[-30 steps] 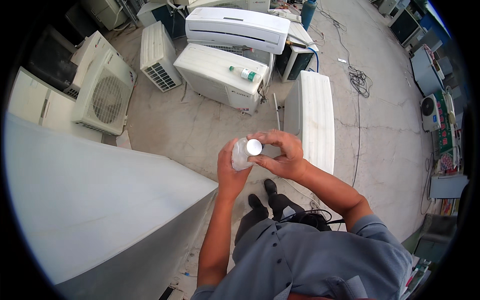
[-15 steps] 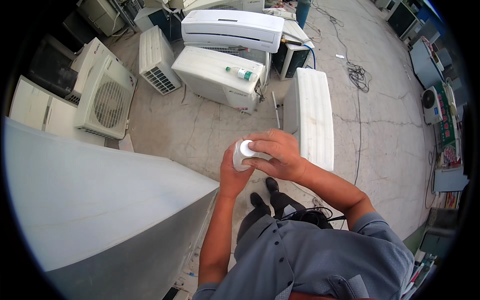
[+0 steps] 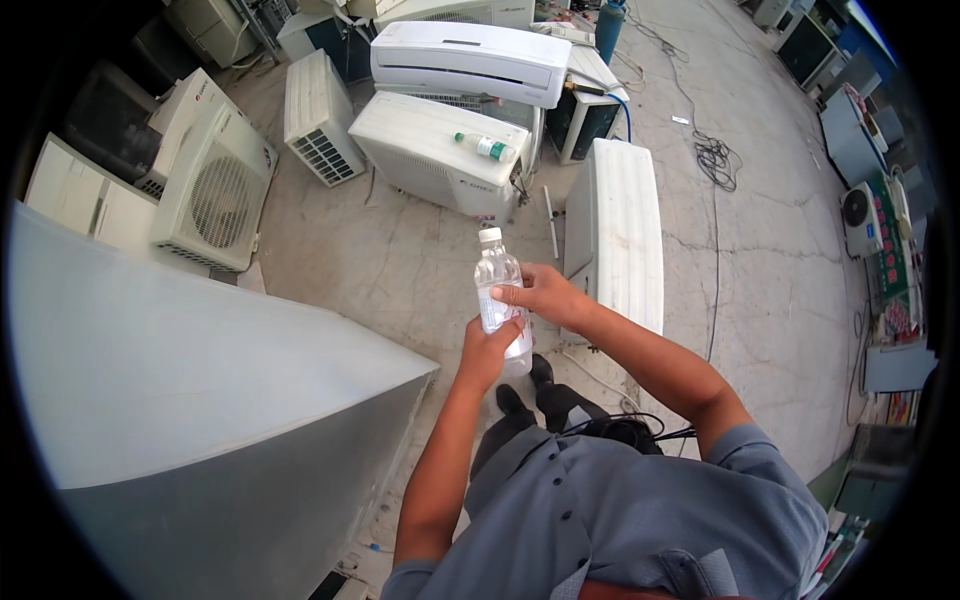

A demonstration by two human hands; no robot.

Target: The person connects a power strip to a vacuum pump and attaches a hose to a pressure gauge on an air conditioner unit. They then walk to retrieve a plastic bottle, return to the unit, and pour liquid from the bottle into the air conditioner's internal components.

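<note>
The left hand [image 3: 488,350] and right hand [image 3: 548,297] are clamping their fingers around a clear, cylindrical plastic bottle [image 3: 491,312], its round white plastic cap [image 3: 490,235] standing beyond the fingers and its base projecting below them.

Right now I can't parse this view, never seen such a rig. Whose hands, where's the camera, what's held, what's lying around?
No robot here: these are a person's own bare hands. The picture comes from the left of two fisheye cameras worn on the head, looking down, so straight edges bend toward the rim. The left hand and right hand both hold a clear plastic bottle with its white cap on; the right grips higher up. Beyond, a second bottle with green on it lies on its side atop a white air-conditioner unit. A dark cable lies bunched on the floor.
</note>
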